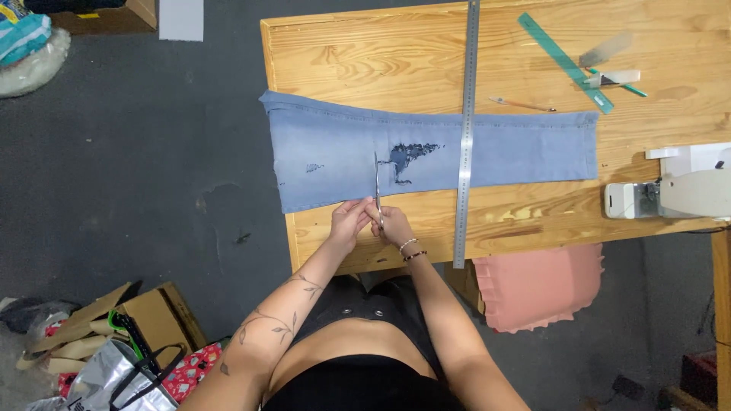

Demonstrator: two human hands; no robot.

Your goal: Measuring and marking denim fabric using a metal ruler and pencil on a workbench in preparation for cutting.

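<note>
Both forearms reach forward from the bottom of the view and meet at the near edge of the denim piece (426,152), a long pale-blue strip laid flat across the wooden table (343,53). Right hand (393,225) has its fingers closed through the handles of the scissors (377,190), whose blades run up into the cloth from that near edge, just left of the dark frayed patch (407,156) in the middle of the denim. Left hand (348,221) presses its curled fingers on the cloth edge right beside the handles, apparently to hold the fabric flat and taut against the blades. A long metal ruler (466,129) lies across the denim to the right of the patch, at right angles to its length, likely as a straight guide. Beyond the far edge of the denim, a green ruler (563,61) and a thin pencil (521,104) rest on bare wood, well apart from the hands. At the denim's right end stands a white sewing machine (678,186), and a pink cushion (537,285) sits below the table edge.
</note>
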